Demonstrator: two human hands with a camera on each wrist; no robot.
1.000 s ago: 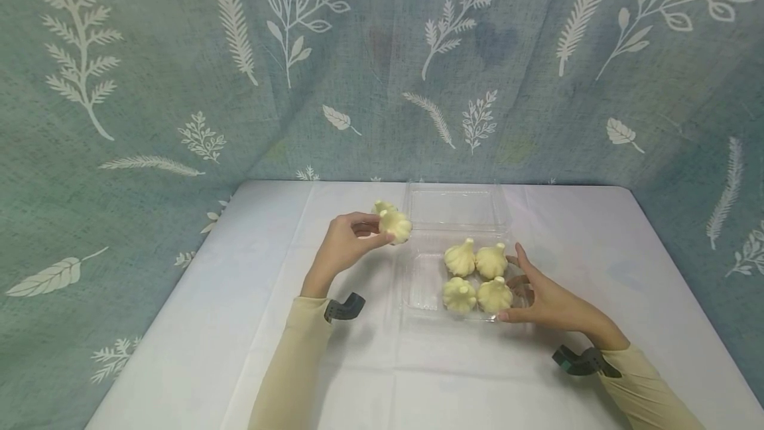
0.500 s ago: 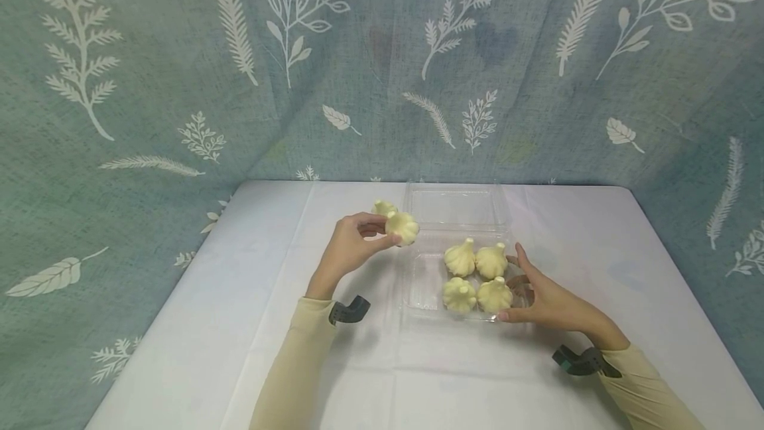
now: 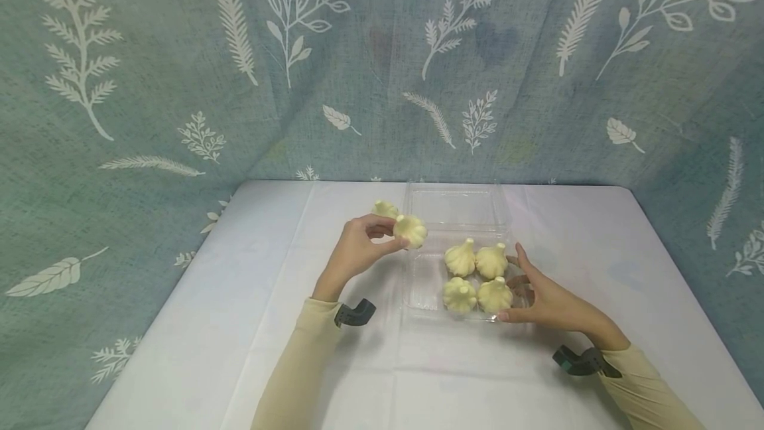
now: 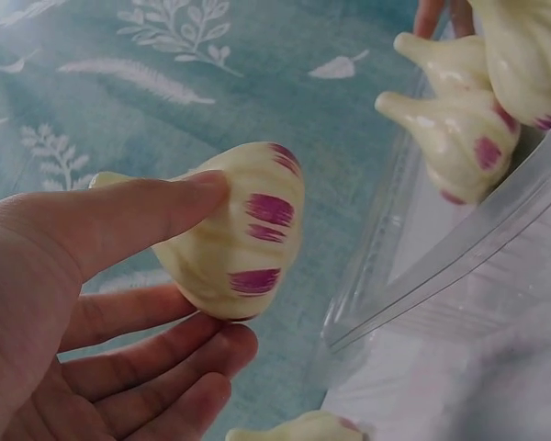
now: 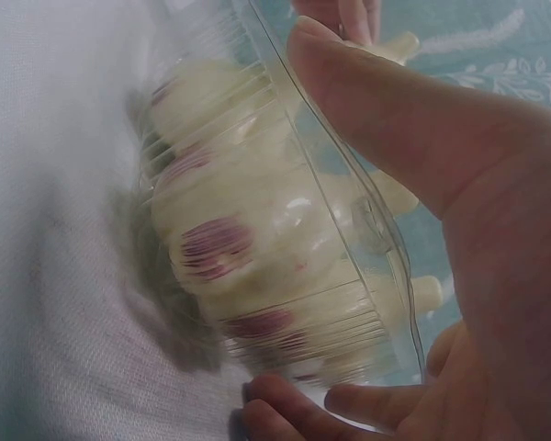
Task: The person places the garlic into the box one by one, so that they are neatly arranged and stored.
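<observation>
Head view, hands (image 3: pixel 353 247) gripping garlic (image 3: pixel 412 231), clear box (image 3: pixel 425 281)

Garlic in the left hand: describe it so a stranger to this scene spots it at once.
On the white table sits a clear box, its lid open. In the head view, the left hand is at the box's left side, holding the garlic. It alone is held; four bulbs sit in the box and another bulb lies beyond it.
</observation>
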